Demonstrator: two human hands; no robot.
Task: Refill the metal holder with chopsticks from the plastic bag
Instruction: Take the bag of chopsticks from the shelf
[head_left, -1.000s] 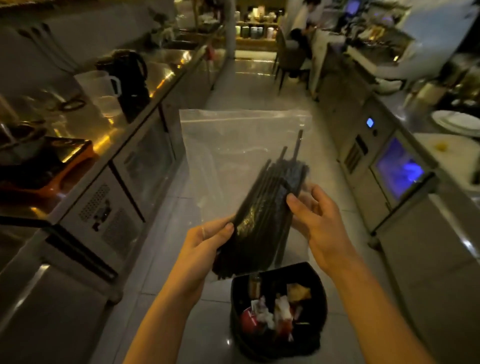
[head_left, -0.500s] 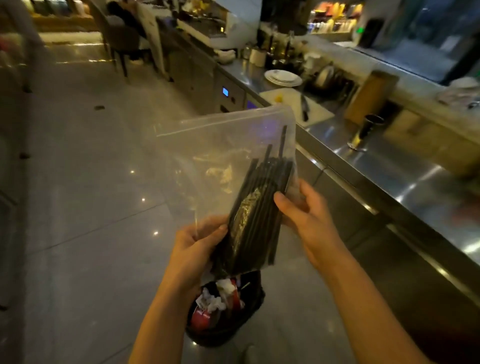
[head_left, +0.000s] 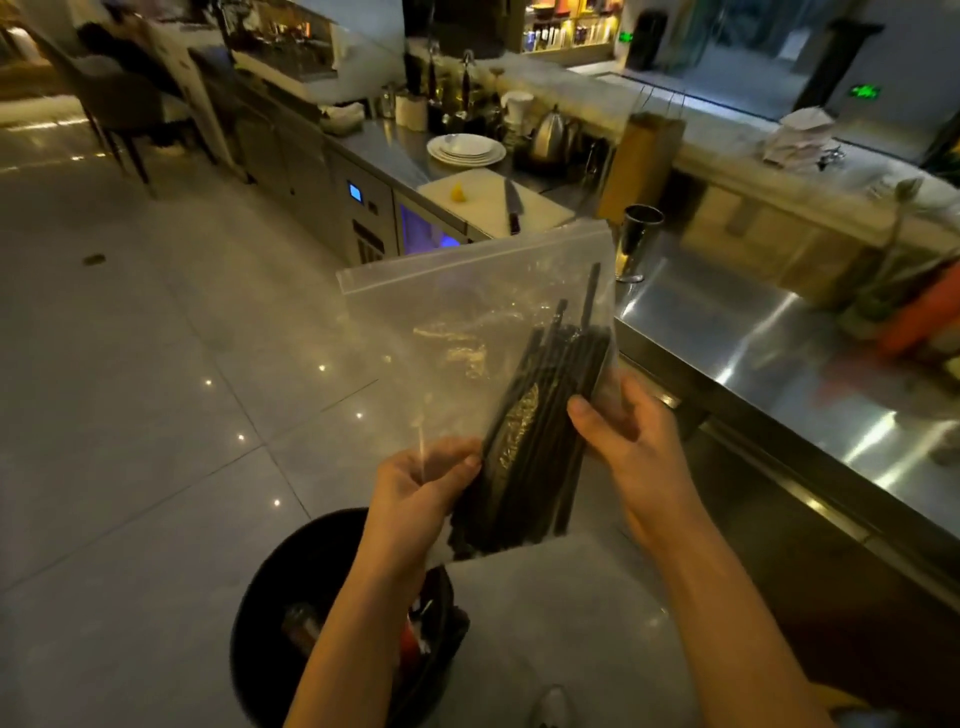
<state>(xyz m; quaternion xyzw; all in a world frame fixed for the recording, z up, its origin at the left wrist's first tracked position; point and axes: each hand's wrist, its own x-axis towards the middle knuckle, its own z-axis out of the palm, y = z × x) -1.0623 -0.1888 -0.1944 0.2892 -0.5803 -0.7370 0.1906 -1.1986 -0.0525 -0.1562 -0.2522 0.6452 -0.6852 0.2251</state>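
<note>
Currently the chopsticks (head_left: 540, 415) are seen as one black bundle inside the clear plastic bag (head_left: 457, 322), packed against its right side and tilted, with one or two sticks poking above the rest. The bag is held upright in mid-air, over the tiled floor (head_left: 156, 389) and just beside the edge of the steel counter (head_left: 753, 353). Its zip strip is at the top; whether it is sealed cannot be told.

The lower left of the bag is pinched by the left hand (head_left: 415, 488), thumb on the front, fingers curled behind the film. The bundle is gripped through the plastic by the right hand (head_left: 628, 441), thumb pressed on the front of the sticks, fingers wrapped behind.

The metal holder (head_left: 636, 234), a dark cup on a flared foot, is stood upright on the counter behind the bag's top right corner, apart from it. What it contains cannot be seen.

A black bin (head_left: 270, 597) with rubbish in it is placed on the floor below the left forearm. Farther along the counter a white cutting board (head_left: 488, 200) is laid, with a knife (head_left: 511, 205) and a small yellow piece (head_left: 457, 192) on it. Behind that a stack of white plates (head_left: 465, 149) and a metal kettle (head_left: 550, 132) are set. A brown paper bag (head_left: 641, 161) is stood behind the holder.
</note>
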